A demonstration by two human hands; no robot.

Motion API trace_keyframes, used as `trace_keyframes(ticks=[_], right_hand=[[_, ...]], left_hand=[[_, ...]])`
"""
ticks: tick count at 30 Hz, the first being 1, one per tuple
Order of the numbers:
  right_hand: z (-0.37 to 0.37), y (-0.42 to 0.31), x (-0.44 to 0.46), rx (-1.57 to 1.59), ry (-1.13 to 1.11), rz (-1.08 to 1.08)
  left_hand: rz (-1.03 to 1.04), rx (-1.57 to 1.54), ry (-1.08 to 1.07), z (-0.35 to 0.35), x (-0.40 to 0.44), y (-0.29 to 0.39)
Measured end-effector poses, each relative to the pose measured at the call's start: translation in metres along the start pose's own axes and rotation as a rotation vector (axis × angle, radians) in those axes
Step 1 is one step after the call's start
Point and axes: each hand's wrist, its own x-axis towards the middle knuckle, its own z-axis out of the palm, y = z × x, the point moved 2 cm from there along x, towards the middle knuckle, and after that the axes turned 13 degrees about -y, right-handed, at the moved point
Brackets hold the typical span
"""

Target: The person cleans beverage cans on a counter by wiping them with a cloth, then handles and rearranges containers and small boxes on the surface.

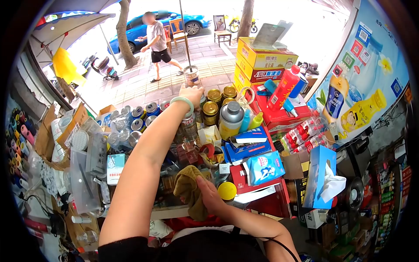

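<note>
My left arm stretches far forward over the crowded counter, a pale green bangle on the wrist. At its end my left hand (192, 92) is bent with the knuckles up, behind the rows of cans; whatever its fingers grip is hidden beneath it. Under the wrist stands a can (188, 124), with gold-lidded cans (211, 112) just to the right. Close to my body, my right hand (208, 196) is closed on a crumpled olive-brown cloth (190, 190). Beside that hand sits a round yellow-lidded tub (227, 191).
A grey-capped bottle (231, 120), blue wipes pack (264, 168) and tissue box (321, 174) stand to the right. Stacked yellow boxes (257, 61) rise behind. Clustered cans (139, 124) and a clear plastic bin (83, 185) lie left. A person (158, 39) walks outside.
</note>
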Motion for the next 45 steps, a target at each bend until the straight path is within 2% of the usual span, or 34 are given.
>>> trace_keyframes(ticks=[6,8,10,12,14,18,22,26,29,32,36,39,40,42,44,45], right_hand=[[0.001,-0.001,-0.001,0.004,0.010,-0.005],[0.002,-0.001,-0.002,0.026,0.004,0.000],[0.001,0.001,0.000,0.044,0.029,0.012],[0.004,0.003,0.000,0.037,0.040,0.026],[0.006,0.004,0.001,0.023,0.047,0.039],[0.007,0.007,-0.002,0.001,0.066,0.036],[0.009,0.007,-0.005,0.046,0.107,0.058],[0.007,0.014,-0.004,0.020,0.130,0.012],[0.018,0.005,-0.008,0.081,0.111,0.039],[0.022,0.004,-0.009,0.072,0.091,0.025],[0.026,0.003,-0.010,0.025,0.094,0.027],[0.029,-0.002,-0.011,0.024,0.117,0.032],[0.030,-0.004,-0.012,0.040,0.128,0.041],[0.028,-0.005,-0.009,0.053,0.141,0.037],[0.022,0.001,-0.005,0.064,0.148,0.035],[0.017,0.003,-0.001,0.027,0.197,0.011]], left_hand=[[-0.071,-0.018,0.118,-0.003,-0.019,0.003],[-0.134,-0.115,0.265,-0.012,-0.033,0.012],[-0.100,-0.052,0.265,-0.016,-0.049,0.026],[0.050,-0.032,0.028,-0.013,-0.059,0.045],[0.097,-0.022,0.031,0.001,-0.056,0.054],[-0.004,-0.085,0.177,0.015,-0.055,0.071],[-0.041,-0.108,0.219,0.022,-0.043,0.069],[-0.093,-0.133,0.187,0.020,-0.039,0.061],[-0.144,-0.097,0.057,0.009,-0.065,0.066],[-0.084,0.009,0.112,0.023,-0.065,0.060],[-0.054,-0.033,0.108,0.026,-0.072,0.055],[-0.034,-0.134,0.293,0.016,-0.098,0.054],[-0.034,-0.133,0.292,0.010,-0.107,0.053],[-0.084,-0.297,0.401,-0.002,-0.129,0.049],[-0.062,-0.336,0.434,-0.018,-0.160,0.042],[-0.021,-0.468,0.508,-0.023,-0.176,0.039]])
